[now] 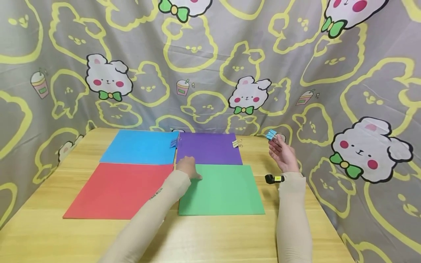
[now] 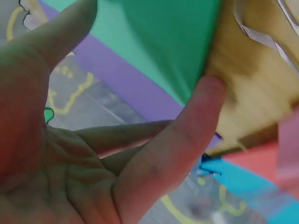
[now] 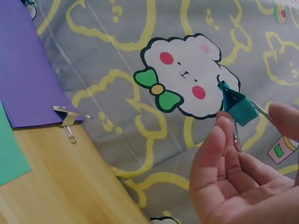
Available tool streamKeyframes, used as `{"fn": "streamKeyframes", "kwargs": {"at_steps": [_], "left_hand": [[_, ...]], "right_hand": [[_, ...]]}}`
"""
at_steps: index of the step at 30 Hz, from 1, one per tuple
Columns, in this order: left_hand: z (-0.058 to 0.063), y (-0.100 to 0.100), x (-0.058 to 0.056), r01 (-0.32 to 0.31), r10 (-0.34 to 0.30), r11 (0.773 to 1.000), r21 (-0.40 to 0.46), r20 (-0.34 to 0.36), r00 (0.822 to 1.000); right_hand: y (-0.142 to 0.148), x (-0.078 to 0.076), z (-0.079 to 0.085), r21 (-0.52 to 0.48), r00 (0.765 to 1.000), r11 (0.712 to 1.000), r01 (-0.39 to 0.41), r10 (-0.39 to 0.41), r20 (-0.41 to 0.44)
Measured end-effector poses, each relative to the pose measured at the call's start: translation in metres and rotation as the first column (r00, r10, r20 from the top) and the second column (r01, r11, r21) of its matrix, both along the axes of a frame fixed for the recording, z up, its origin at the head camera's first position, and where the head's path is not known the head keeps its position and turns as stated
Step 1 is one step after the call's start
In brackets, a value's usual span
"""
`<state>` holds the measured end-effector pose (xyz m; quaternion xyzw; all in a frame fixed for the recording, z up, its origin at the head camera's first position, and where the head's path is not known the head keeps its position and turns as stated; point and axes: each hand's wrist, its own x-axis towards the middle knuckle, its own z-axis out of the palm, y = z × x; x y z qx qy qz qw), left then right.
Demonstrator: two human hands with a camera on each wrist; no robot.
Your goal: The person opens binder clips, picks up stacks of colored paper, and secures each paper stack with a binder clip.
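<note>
My left hand (image 1: 186,167) is at the upper left corner of the green paper (image 1: 227,193). In the left wrist view its thumb reaches over the green paper (image 2: 154,32), and a fingertip touches the paper's edge; thumb and fingers are spread apart. Raised off the table at the right, my right hand (image 1: 284,155) pinches a light blue binder clip (image 1: 271,134) by its wire handles. The right wrist view shows the clip (image 3: 240,109) between thumb and fingers, its mouth pointing away from the palm.
Purple paper (image 1: 207,149) lies behind the green, with a cream binder clip (image 1: 236,143) on its right edge. Blue paper (image 1: 139,148) at the back left carries a dark blue binder clip (image 1: 173,143). Red paper (image 1: 121,191) lies front left. A patterned curtain (image 1: 204,44) hangs behind the table.
</note>
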<state>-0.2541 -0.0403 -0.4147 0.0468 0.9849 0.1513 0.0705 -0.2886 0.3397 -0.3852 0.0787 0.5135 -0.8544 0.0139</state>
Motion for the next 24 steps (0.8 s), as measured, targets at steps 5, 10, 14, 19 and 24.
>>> {"fn": "streamKeyframes", "kwargs": {"at_steps": [5, 10, 14, 19, 24], "left_hand": [[-0.001, 0.014, 0.001, -0.069, 0.068, 0.996, -0.053, -0.024, 0.997], [-0.005, 0.023, -0.003, -0.143, 0.142, 0.987, -0.077, -0.018, 0.99], [-0.009, 0.028, -0.006, -0.198, 0.197, 0.976, -0.09, -0.022, 0.98], [-0.016, 0.031, -0.008, -0.246, 0.246, 0.969, -0.009, 0.041, 0.968], [-0.027, 0.027, -0.011, -0.343, 0.328, 0.934, 0.101, 0.143, 0.934]], "right_hand": [[0.001, -0.002, -0.002, -0.06, 1.0, 0.998, 0.015, -0.016, -0.016], [0.004, -0.002, -0.001, -0.081, 0.999, 0.996, 0.023, -0.025, -0.021], [0.006, -0.001, -0.001, -0.089, 1.0, 0.996, 0.012, -0.014, -0.015], [0.006, -0.001, -0.004, -0.081, 1.0, 0.997, 0.02, -0.02, 0.0], [0.003, -0.002, -0.007, -0.073, 1.0, 0.997, 0.029, -0.028, 0.013]]}}
